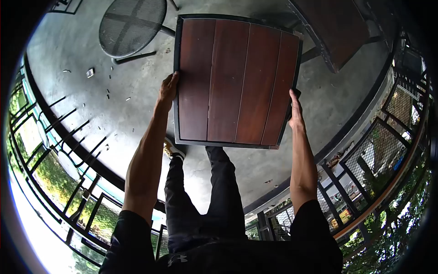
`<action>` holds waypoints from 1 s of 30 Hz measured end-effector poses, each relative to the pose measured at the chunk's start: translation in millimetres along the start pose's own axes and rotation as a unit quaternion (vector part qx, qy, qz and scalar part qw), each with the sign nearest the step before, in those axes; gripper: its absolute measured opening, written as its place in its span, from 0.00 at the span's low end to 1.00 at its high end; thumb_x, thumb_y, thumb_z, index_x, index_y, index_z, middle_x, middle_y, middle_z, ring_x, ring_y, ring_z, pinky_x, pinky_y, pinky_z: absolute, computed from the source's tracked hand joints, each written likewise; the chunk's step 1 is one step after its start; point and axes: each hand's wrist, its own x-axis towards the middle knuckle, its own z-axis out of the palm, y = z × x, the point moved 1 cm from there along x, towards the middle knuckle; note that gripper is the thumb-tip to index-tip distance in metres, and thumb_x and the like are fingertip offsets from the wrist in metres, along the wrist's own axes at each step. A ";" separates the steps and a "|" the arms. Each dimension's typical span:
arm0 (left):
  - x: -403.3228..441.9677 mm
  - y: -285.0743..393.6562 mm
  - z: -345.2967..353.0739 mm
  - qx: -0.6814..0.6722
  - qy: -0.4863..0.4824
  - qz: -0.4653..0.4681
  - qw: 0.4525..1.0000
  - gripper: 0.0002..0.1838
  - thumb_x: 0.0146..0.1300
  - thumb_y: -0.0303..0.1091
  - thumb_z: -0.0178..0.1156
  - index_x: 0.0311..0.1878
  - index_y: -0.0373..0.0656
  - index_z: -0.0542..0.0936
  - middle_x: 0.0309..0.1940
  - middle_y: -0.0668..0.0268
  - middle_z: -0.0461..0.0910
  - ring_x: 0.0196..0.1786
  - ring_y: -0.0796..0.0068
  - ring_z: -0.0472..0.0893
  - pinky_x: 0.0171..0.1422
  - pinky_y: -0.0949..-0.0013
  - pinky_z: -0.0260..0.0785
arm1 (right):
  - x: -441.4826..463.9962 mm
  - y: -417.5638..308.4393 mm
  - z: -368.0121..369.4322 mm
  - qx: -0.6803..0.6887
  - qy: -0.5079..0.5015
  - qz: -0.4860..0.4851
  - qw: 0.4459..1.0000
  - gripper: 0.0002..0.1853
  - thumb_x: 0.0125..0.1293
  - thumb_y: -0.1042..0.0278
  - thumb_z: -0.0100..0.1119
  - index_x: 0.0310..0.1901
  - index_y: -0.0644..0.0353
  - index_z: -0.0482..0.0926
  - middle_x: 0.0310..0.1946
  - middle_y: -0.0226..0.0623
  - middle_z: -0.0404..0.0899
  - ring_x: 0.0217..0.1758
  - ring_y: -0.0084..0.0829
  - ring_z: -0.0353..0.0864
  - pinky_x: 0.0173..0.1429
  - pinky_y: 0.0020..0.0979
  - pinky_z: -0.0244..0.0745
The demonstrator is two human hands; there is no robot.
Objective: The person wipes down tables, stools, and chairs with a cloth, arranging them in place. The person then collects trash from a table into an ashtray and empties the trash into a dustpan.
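Nearest the camera: one black shirt, short-sleeved, filling the bottom centre, with a small pale emblem showing.

Left: black metal railing, running along the left edge of the grey concrete floor, greenery showing beyond. Toward that same edge, a small crumpled packet is lying among scattered dark and pale scraps, too small to identify.

Upper left: one round mesh-topped metal stool, standing on the floor, apart from the hands.

Left of centre: left hand, grasping the left edge of the framed piece; its thumb is resting at the rim, its other fingers partly hidden. Below: black trousers and one yellow-and-white shoe, near the piece's lower left corner.

Centre: one slatted wooden tabletop, four red-brown boards in a black frame, lying between the hands; floor contact and any legs cannot be told.

Right of centre: right hand, grasping the right edge, fingers mostly hidden. Step in hand, by judgement: two-handed steadying or carrying; any shift is calling for even grip and room beside the second wooden table, standing upper right.

Far right: mesh-panelled railing, bordering the floor's right edge.
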 end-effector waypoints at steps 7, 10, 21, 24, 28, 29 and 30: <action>-62.7 -23.5 -31.3 -0.032 -0.035 -0.016 0.999 0.23 0.67 0.49 0.48 0.48 0.35 0.75 0.35 0.72 0.75 0.39 0.83 0.69 0.46 0.77 0.63 | -28.5 40.1 -16.6 0.014 -0.018 -0.012 1.000 0.39 0.58 0.44 0.56 0.65 0.59 0.57 0.63 0.36 0.59 0.64 0.35 0.60 0.65 0.39 0.58; -89.9 -38.3 -56.9 0.068 -0.015 -0.005 0.998 0.24 0.67 0.50 0.47 0.49 0.35 0.74 0.33 0.66 0.76 0.38 0.79 0.71 0.45 0.73 0.64 | -72.0 44.6 -0.1 0.015 -0.006 0.009 1.000 0.39 0.58 0.44 0.56 0.65 0.57 0.56 0.64 0.35 0.59 0.64 0.35 0.60 0.65 0.38 0.57; -206.6 -70.1 -161.1 -0.046 0.004 -0.027 0.999 0.29 0.67 0.54 0.44 0.52 0.34 0.71 0.41 0.53 0.78 0.46 0.67 0.75 0.52 0.67 0.64 | -186.9 66.4 57.7 -0.130 0.012 0.007 0.991 0.43 0.57 0.38 0.55 0.68 0.51 0.51 0.68 0.37 0.50 0.69 0.41 0.51 0.67 0.44 0.51; -243.3 -91.2 -197.6 -0.100 0.082 -0.016 0.991 0.29 0.66 0.54 0.45 0.54 0.33 0.70 0.43 0.55 0.77 0.48 0.68 0.74 0.53 0.67 0.63 | -209.5 77.3 83.6 -0.168 0.009 -0.006 0.986 0.42 0.57 0.39 0.54 0.68 0.50 0.51 0.68 0.38 0.49 0.69 0.41 0.52 0.68 0.43 0.51; -296.7 -111.3 -258.0 -0.168 0.152 -0.012 0.974 0.29 0.66 0.53 0.46 0.54 0.33 0.69 0.41 0.59 0.77 0.47 0.70 0.73 0.53 0.67 0.63 | -256.2 85.8 150.8 -0.218 -0.078 -0.044 0.972 0.41 0.58 0.39 0.54 0.67 0.51 0.52 0.68 0.38 0.50 0.68 0.40 0.52 0.68 0.43 0.51; -310.2 -120.3 -274.2 -0.179 0.160 -0.009 0.971 0.29 0.66 0.53 0.46 0.54 0.33 0.69 0.41 0.59 0.77 0.47 0.70 0.73 0.53 0.67 0.63 | -265.4 92.6 166.9 -0.229 -0.083 -0.052 0.969 0.41 0.58 0.39 0.54 0.67 0.51 0.52 0.68 0.38 0.50 0.68 0.40 0.52 0.68 0.43 0.51; -323.7 -131.7 -292.6 -0.170 0.178 -0.014 0.969 0.29 0.65 0.54 0.47 0.54 0.34 0.70 0.42 0.55 0.77 0.48 0.67 0.74 0.53 0.66 0.64 | -273.7 102.0 183.5 -0.237 -0.099 -0.064 0.964 0.40 0.58 0.40 0.54 0.66 0.54 0.54 0.66 0.38 0.53 0.67 0.39 0.54 0.67 0.42 0.52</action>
